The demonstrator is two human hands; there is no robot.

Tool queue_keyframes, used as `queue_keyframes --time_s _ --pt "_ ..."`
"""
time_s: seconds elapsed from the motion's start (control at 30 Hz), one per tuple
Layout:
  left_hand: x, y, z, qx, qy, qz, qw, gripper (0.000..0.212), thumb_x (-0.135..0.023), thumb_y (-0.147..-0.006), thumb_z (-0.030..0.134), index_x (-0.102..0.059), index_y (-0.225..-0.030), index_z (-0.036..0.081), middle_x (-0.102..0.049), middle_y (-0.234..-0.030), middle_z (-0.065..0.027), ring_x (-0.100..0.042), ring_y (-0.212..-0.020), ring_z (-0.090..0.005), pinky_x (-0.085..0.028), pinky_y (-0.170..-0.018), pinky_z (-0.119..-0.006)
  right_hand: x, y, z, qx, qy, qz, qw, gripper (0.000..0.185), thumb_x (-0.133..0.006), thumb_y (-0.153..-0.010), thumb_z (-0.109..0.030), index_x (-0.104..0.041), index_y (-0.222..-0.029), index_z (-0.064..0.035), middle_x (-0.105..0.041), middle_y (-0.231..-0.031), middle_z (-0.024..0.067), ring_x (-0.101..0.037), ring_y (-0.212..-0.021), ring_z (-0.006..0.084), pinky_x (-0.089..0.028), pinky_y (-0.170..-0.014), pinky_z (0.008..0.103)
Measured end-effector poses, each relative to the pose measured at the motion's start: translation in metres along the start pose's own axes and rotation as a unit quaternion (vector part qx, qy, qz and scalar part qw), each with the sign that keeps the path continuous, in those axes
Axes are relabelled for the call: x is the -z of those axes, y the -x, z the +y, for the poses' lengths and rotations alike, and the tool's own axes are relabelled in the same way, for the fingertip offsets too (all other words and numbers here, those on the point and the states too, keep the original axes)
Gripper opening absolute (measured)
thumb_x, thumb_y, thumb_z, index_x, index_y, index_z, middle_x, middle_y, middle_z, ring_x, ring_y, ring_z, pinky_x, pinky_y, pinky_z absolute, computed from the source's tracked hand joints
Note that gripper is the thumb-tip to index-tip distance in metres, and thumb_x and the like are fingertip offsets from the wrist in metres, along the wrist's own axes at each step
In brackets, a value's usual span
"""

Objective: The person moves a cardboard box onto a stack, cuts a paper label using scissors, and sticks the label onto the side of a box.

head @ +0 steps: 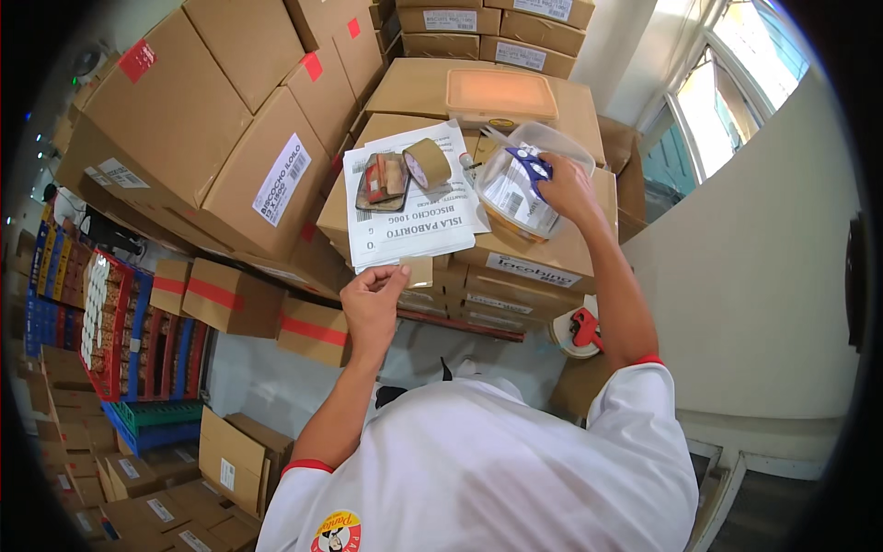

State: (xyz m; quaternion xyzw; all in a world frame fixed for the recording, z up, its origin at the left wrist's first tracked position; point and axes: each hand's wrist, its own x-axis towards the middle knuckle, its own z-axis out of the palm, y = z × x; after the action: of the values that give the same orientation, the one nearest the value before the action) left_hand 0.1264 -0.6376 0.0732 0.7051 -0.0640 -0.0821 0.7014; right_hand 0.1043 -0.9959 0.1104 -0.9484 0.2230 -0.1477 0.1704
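My left hand (372,303) pinches a short piece of brown packing tape (418,272) between thumb and fingers, just off the near edge of the printed paper sheets (421,241). Blue-handled scissors (530,167) are in my right hand (569,185), over a clear plastic tub (531,200) that has printed labels (519,190) in it. The scissor blades point left, across the tub's rim. On the sheets a roll of brown tape (428,164) leans beside a dark tray (379,200) that carries a worn red and tan object (386,178). A marker (467,161) lies between sheets and tub.
Cardboard cartons (552,259) carry these things. An orange-lidded plastic container (501,93) stands behind the tub. Tall cartons (269,165) rise at the left. A red tape dispenser (586,330) rests on a round white lid (569,338) below right. Crates (131,331) and a person (76,214) are far left.
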Motion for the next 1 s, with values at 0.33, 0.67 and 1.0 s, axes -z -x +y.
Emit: queue_keyframes --time_s 0.33,0.67,1.0 --pt "-0.033 -0.015 0.019 -0.010 0.051 0.018 0.998 0.022 -0.079 -0.088 0.011 -0.071 -0.098 -0.007 -0.072 -0.088 -0.0063 -0.064 -0.080 -0.0075 -0.050 -0.075 -0.020 -0.011 0.141 -0.055 -0.033 -0.645 -0.122 0.754 0.060 -0.072 -0.093 -0.027 -0.043 -0.140 -0.0020 -0.058 -0.096 0.0017 -0.055 -0.084 0.0083 -0.046 -0.074 0.0235" --pt "-0.056 -0.022 0.013 0.007 0.061 0.037 0.997 0.020 -0.082 -0.085 0.010 -0.070 -0.089 -0.005 -0.071 -0.081 -0.0046 -0.063 -0.074 -0.0063 -0.049 -0.071 -0.019 -0.092 0.234 -0.080 -0.067 -0.633 -0.257 0.728 0.092 -0.079 -0.078 -0.058 -0.043 -0.144 -0.0048 -0.058 -0.104 0.0062 -0.057 -0.095 0.0169 -0.048 -0.086 0.0342" --pt "-0.068 -0.017 0.002 -0.001 0.014 0.044 0.999 0.021 -0.082 -0.086 0.013 -0.070 -0.088 -0.005 -0.070 -0.080 -0.0042 -0.062 -0.072 -0.0057 -0.049 -0.068 -0.019 -0.090 0.218 -0.086 -0.065 -0.590 -0.239 0.769 0.086 -0.082 -0.075 -0.047 -0.045 -0.139 -0.0027 -0.059 -0.098 0.0096 -0.058 -0.092 0.0211 -0.048 -0.087 0.0370"
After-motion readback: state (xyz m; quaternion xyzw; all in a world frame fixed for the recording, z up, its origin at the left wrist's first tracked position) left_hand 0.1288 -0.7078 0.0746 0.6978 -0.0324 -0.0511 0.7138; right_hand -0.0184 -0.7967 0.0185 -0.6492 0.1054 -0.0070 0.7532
